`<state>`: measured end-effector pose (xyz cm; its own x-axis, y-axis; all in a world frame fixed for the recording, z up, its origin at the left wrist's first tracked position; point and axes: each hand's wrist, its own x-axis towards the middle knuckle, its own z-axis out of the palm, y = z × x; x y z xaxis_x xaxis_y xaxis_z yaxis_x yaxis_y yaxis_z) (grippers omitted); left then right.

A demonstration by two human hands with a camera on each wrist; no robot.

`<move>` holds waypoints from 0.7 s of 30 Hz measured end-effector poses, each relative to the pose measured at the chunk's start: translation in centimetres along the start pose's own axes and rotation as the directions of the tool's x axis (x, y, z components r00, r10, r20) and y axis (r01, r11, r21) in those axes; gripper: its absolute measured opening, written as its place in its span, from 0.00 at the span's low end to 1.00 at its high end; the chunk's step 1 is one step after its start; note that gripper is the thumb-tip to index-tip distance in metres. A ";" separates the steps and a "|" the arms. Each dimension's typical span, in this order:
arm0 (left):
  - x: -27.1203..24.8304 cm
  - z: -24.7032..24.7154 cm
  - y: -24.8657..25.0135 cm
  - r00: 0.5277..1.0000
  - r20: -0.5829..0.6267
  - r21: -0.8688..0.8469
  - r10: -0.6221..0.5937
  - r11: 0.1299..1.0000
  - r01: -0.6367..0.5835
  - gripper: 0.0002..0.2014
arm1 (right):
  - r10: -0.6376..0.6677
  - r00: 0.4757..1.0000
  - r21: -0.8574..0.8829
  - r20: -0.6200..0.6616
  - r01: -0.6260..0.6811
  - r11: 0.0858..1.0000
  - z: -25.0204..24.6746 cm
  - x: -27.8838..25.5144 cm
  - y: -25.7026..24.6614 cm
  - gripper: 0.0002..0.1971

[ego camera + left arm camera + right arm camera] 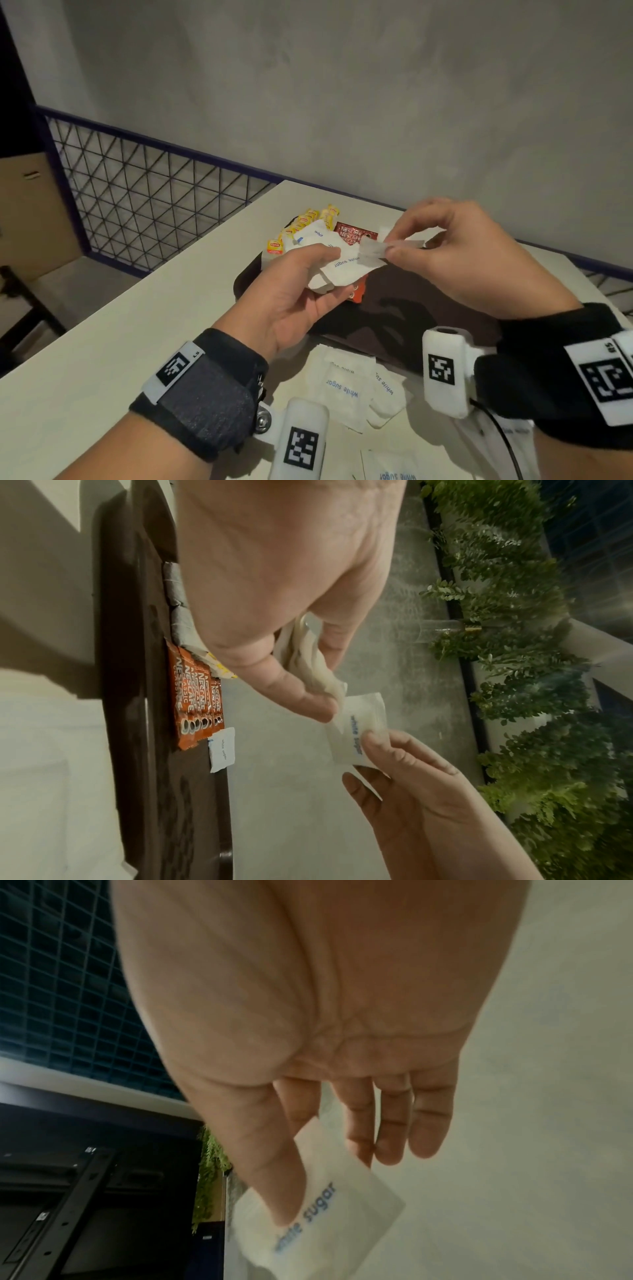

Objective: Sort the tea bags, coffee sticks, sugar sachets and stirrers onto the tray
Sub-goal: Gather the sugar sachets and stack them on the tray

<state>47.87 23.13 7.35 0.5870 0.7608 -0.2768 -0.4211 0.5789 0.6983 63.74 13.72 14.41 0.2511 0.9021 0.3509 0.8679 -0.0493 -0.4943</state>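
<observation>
Loose sugar sachets (356,383) printed "white sugar" lie nearest in the head view, scattered on the pale counter (102,342) between the two wrists. Just beyond them sits the dark tray (428,308). Above the tray, the left hand (294,298) grips a small bundle of sachets (342,270), thumb curled over the top. The right hand (455,253) pinches a single sachet (380,251) between thumb and forefinger, right against the bundle. At the tray's far corner are yellow tea bags (308,222), red coffee sticks (352,234) beside them, and more white sachets partly hidden behind the left hand.

From the left wrist, the left hand (274,588) fills the upper part of the picture, thumb and fingers clamped on the crumpled white bundle (315,666). The single sachet (359,731) touches the thumb tip, and the right hand (428,799) holds its other end by the fingertips. Coffee sticks (195,696) lie side by side on the tray (137,642), with one sachet on the tray (222,749) just beside them.

From the right wrist, the right hand (308,1015) shows its palm; thumb and forefinger pinch the sachet (335,1213), while the other three fingers hang relaxed and apart from it.
</observation>
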 end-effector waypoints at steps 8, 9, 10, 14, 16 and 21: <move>0.2 -0.1 -0.1 0.999 -0.030 0.037 -0.009 0.999 0.010 0.17 | 0.078 0.992 0.331 -0.094 -0.042 0.943 0.0 0.4 0.2 0.15; 0.2 -0.1 -0.2 0.999 -0.032 0.036 -0.007 0.999 0.009 0.18 | 0.059 0.994 0.345 -0.087 -0.025 0.938 0.1 0.4 0.1 0.16; 0.3 -0.1 -0.2 0.999 -0.034 0.037 -0.006 0.999 0.007 0.19 | 0.039 0.996 0.347 -0.083 -0.008 0.938 0.2 0.3 -0.1 0.17; 0.2 0.1 -0.2 1.000 -0.023 0.031 0.000 1.000 0.001 0.18 | -0.025 0.993 0.358 -0.116 0.065 0.931 0.4 0.3 -0.3 0.19; 0.2 0.1 -0.2 1.000 -0.012 0.021 0.002 1.000 -0.002 0.17 | -0.098 0.980 0.255 -0.176 0.142 0.957 0.6 0.3 -0.4 0.17; 0.3 0.0 0.1 0.999 0.038 -0.016 -0.018 1.000 0.018 0.18 | -0.253 0.953 -0.128 -0.166 0.234 0.964 1.5 0.2 -0.8 0.12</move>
<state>48.03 23.39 7.32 0.6203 0.7387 -0.2638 -0.4210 0.5973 0.6826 62.45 14.55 13.65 0.0909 0.8008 0.5920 0.9500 0.1085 -0.2926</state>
